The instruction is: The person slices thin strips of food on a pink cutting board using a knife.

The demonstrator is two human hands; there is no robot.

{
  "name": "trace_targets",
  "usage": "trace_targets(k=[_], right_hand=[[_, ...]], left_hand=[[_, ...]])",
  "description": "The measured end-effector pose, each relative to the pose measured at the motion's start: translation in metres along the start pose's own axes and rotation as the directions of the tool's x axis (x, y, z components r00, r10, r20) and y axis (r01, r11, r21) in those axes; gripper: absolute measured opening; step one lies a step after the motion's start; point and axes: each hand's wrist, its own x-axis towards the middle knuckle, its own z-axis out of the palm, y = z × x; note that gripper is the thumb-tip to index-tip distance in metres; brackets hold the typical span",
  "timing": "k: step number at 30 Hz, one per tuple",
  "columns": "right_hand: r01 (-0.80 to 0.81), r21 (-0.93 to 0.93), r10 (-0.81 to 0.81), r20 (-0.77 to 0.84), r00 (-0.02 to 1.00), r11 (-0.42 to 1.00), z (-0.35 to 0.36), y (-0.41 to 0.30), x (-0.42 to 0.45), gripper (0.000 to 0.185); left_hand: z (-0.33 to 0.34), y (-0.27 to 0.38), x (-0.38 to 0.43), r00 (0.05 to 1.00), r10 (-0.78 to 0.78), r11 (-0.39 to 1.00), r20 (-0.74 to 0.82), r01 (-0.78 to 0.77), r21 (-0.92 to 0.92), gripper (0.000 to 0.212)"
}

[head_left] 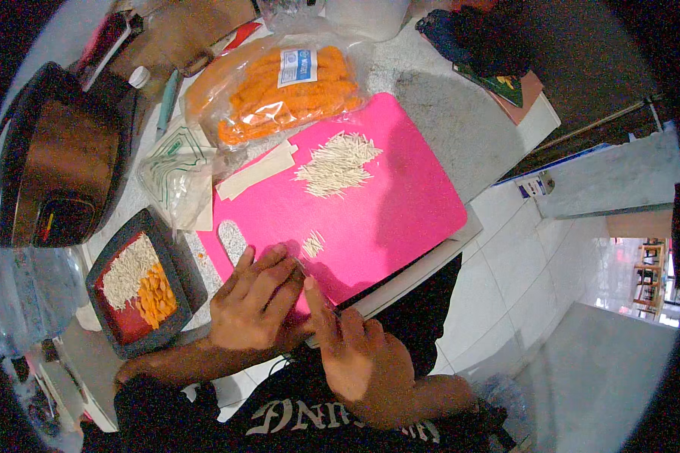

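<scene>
My left hand (260,303) rests palm down on the near edge of a pink cutting board (413,187), fingers pointing away from me. What lies under its fingers is hidden. My right hand (362,354) grips what looks like a knife (302,268), its index finger stretched forward along it; most of the knife is covered by the hands. Just beyond the fingertips is a small cluster of thin pale sticks (313,244). Farther up the board spreads a larger pile of such sticks (340,164). Flat pale strips (256,171) lie stacked at the board's left side.
A dark tray with a red inside (126,332) holds pale sticks and orange pieces at left. Behind the board lies a clear plastic bag of orange pieces (283,102). A printed plastic packet (175,170), a teal-handled tool (169,102) and a black appliance (62,153) stand left.
</scene>
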Motion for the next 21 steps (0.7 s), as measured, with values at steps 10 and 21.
trace_targets(k=[10, 21], right_hand=[[-0.047, 0.078, 0.042, 0.074, 0.996, 0.996, 0.001, 0.006, -0.015, 0.076], [-0.242, 0.678, 0.211, 0.129, 0.969, 0.694, 0.011, 0.041, -0.042, 0.053]], left_hand=[[0.008, 0.004, -0.003, 0.996, -0.032, 0.999, -0.084, 0.03, -0.015, 0.058], [0.011, 0.009, -0.021, 0.996, -0.077, 0.997, -0.042, 0.078, 0.018, 0.056]])
